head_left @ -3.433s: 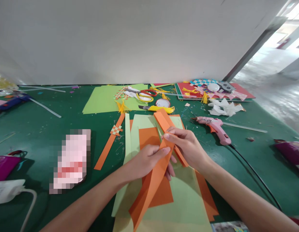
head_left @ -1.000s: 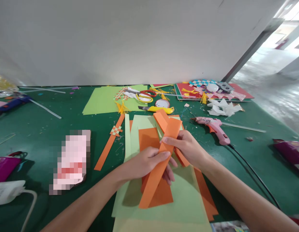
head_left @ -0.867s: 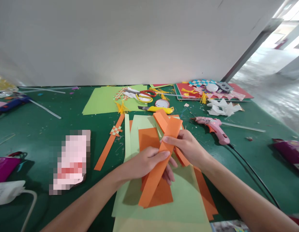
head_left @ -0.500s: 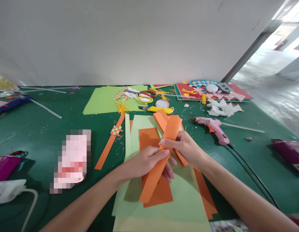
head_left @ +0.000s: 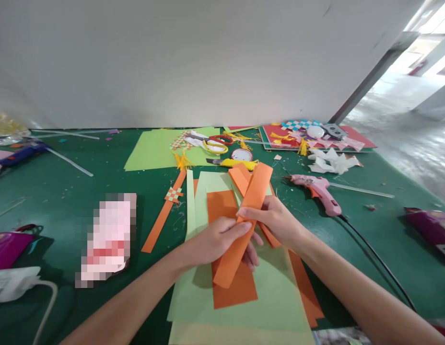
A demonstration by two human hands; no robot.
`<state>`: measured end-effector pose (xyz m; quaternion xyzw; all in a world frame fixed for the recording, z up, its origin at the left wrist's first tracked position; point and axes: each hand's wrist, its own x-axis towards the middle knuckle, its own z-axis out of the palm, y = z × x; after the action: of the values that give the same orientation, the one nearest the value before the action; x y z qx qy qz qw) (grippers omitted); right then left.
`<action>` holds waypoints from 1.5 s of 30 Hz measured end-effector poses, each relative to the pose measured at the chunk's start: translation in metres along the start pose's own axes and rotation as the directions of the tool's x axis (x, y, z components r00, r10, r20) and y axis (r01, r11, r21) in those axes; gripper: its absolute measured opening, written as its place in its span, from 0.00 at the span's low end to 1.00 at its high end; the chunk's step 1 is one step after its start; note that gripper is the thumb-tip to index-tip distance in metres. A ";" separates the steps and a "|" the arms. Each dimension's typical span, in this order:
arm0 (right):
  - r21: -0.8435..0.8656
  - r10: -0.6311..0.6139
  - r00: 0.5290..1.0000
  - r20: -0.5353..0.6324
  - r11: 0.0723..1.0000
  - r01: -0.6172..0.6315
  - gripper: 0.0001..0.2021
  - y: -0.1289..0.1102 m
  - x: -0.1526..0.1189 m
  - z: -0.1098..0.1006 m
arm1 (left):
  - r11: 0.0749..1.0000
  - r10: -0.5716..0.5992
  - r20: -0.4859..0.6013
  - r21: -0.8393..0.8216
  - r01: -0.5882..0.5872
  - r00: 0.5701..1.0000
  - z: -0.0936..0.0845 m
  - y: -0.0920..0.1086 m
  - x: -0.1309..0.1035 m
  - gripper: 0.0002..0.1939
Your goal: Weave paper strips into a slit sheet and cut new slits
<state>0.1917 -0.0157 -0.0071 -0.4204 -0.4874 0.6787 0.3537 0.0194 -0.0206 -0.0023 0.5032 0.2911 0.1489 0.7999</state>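
Note:
An orange paper strip [head_left: 231, 258] slants up to the right between my two hands. My left hand [head_left: 226, 237] is closed on its middle, thumb on top and fingers underneath. Just above, my right hand [head_left: 273, 215] pinches the same strip with its thumb on the front; its other fingers are hidden behind. Beneath the hands lie an orange paper rectangle [head_left: 222, 203] and pale green sheets [head_left: 276, 292]. Another orange strip [head_left: 239, 177] crosses behind the held one. To the left rests an orange bookmark [head_left: 159, 223] with a woven check patch and a yellow tassel [head_left: 182, 160].
Scissors [head_left: 218, 141] and a yellow utility knife [head_left: 240, 164] lie behind the sheets. A pink glue gun [head_left: 318, 189] with a black cord is on the right, near crumpled white tissue [head_left: 332, 160]. A blurred pink object [head_left: 109, 239] and white plug [head_left: 16, 285] are left.
The held strip has shifted up and to the right, its lower end rising and its top end reaching higher. Both hands stay in nearly the same place.

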 end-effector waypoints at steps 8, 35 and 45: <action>0.053 -0.022 0.982 -0.188 0.998 0.033 0.12 -0.004 0.001 -0.001 | 0.998 -0.043 0.020 0.048 0.042 0.999 0.000 -0.001 0.000 0.22; -0.039 -0.047 0.998 0.039 0.998 0.048 0.12 0.004 0.002 0.001 | 0.996 0.007 -0.045 0.088 -0.003 0.999 -0.003 -0.007 0.004 0.22; -0.023 -0.057 0.981 -0.185 0.998 0.054 0.11 -0.002 0.002 -0.003 | 0.992 0.022 -0.010 0.123 -0.021 1.000 -0.002 -0.004 0.002 0.23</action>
<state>0.1933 -0.0121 -0.0065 -0.4711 -0.4699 0.6221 0.4126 0.0190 -0.0197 -0.0071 0.5536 0.2986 0.1421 0.7643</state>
